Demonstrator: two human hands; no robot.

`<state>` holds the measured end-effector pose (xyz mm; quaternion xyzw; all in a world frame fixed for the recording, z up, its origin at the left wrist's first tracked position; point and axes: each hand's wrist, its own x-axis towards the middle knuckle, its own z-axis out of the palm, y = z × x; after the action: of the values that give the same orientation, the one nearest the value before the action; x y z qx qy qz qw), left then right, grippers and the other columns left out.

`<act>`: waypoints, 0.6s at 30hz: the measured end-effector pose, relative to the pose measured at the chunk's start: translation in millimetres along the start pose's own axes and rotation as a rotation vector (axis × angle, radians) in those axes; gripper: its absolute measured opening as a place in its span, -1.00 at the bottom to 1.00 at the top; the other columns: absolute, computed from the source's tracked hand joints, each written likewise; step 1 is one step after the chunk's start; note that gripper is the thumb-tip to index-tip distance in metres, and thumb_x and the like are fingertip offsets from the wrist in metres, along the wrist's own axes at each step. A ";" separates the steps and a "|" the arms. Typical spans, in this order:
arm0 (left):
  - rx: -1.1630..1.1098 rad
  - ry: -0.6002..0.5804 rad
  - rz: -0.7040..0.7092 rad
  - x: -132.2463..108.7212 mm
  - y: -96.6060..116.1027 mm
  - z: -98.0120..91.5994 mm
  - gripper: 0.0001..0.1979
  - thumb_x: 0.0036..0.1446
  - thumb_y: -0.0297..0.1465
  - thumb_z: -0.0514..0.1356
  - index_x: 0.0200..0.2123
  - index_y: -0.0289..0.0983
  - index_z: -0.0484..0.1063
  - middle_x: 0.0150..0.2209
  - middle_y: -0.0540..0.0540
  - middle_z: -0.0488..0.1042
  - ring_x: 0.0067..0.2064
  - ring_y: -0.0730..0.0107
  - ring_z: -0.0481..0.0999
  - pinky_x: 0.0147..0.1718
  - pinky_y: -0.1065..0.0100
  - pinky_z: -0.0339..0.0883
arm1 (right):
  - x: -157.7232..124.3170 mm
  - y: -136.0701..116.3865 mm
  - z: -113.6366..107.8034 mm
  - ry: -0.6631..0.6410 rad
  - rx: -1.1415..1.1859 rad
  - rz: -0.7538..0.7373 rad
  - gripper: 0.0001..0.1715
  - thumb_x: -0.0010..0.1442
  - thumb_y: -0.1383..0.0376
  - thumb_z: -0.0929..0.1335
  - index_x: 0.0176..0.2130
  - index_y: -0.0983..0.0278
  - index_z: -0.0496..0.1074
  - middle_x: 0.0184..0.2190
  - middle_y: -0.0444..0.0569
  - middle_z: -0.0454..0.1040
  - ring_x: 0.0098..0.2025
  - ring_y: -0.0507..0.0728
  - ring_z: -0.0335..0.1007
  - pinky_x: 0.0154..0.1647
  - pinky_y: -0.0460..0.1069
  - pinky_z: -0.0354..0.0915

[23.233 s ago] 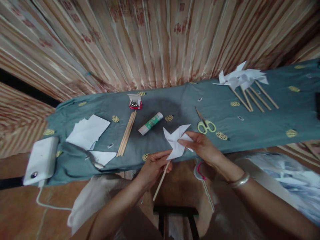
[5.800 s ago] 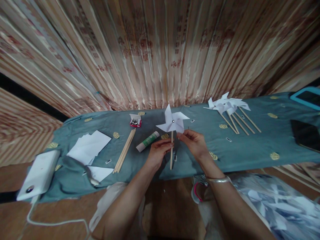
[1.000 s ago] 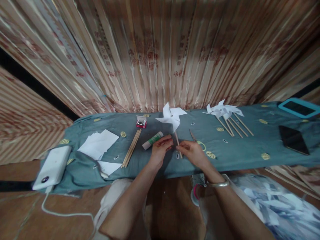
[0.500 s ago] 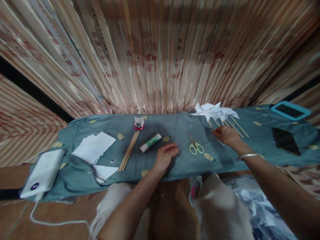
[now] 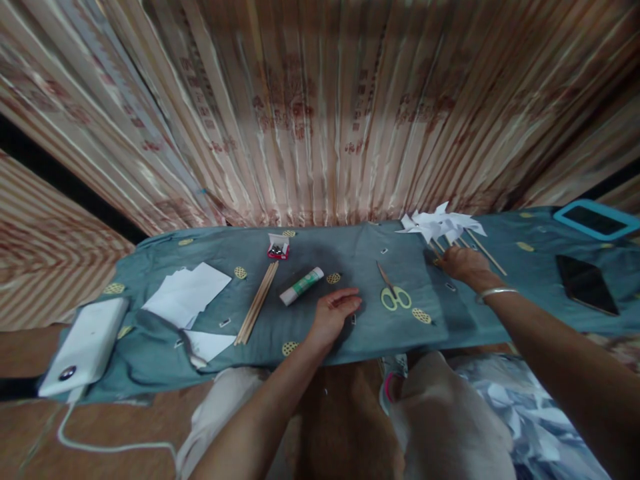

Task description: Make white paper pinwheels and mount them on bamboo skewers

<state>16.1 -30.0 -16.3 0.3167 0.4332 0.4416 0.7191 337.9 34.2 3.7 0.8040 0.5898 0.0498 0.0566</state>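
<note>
Several white paper pinwheels (image 5: 443, 223) on thin wooden sticks lie together at the back right of the cloth-covered table. My right hand (image 5: 466, 265), with a silver bangle at the wrist, is closed over their sticks; its fingertips are partly hidden. My left hand (image 5: 333, 317) hovers or rests near the front middle, fingers stretched loosely, holding nothing. Between my hands lie scissors (image 5: 395, 298) with pale yellow-green handles, blades pointing away. Just left of my left hand is a white and green glue stick (image 5: 302, 286).
Loose wooden sticks (image 5: 257, 303) lie left of the glue stick, below a small red box (image 5: 278, 247) of metal pieces. White paper sheets (image 5: 187, 293) and a white power bank (image 5: 85, 347) with a cable are farther left. A dark phone (image 5: 587, 285) and blue-framed device (image 5: 597, 220) lie right.
My right hand has moved slightly forward and closed over the pinwheel sticks, and the pinwheels look closer together. My left hand stays almost still. The view has shifted slightly.
</note>
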 end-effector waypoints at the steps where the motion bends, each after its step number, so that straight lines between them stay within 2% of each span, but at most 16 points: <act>1: 0.001 0.002 0.000 0.0 0.3 0.0 -0.68 -0.33 -0.36 0.47 -0.38 -0.28 0.62 -0.43 -0.09 0.58 -0.38 0.40 0.49 -0.34 0.39 0.30 | 0.0 -0.6 0.5 -0.022 -0.021 0.011 -0.63 0.27 0.21 0.33 -0.17 0.53 0.45 -0.28 0.49 0.50 -0.21 0.30 0.49 -0.33 0.05 0.12; 5: -0.001 -0.004 0.009 -0.1 0.6 -0.2 -0.68 -0.32 -0.35 0.47 -0.38 -0.28 0.62 -0.43 -0.09 0.58 -0.37 0.41 0.48 -0.35 0.41 0.29 | -1.4 -4.6 -0.1 -0.080 -0.074 0.009 -0.58 0.31 0.19 0.28 -0.11 0.56 0.43 -0.22 0.49 0.49 -0.12 0.32 0.48 -0.29 0.03 0.13; 10: 0.006 -0.008 0.011 0.1 1.0 -0.4 -0.68 -0.32 -0.34 0.47 -0.38 -0.27 0.62 -0.43 -0.08 0.58 -0.39 0.41 0.48 -0.34 0.39 0.29 | -1.3 -8.2 -3.5 -0.115 -0.095 0.031 -0.58 0.33 0.16 0.25 -0.11 0.49 0.42 -0.24 0.42 0.50 -0.14 0.28 0.49 -0.28 0.03 0.14; 18: 0.014 -0.002 0.005 1.1 -0.3 -0.2 -0.70 -0.31 -0.36 0.46 -0.39 -0.26 0.62 -0.45 -0.07 0.58 -0.39 0.41 0.48 -0.33 0.39 0.29 | 4.2 -4.7 2.3 -0.078 -0.059 0.016 -0.55 0.28 0.21 0.31 -0.10 0.62 0.43 -0.26 0.48 0.49 -0.18 0.30 0.49 -0.30 0.04 0.14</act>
<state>16.2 -29.1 -17.1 0.3232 0.4347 0.4398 0.7163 335.0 39.5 0.8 0.8080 0.5790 0.0363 0.1027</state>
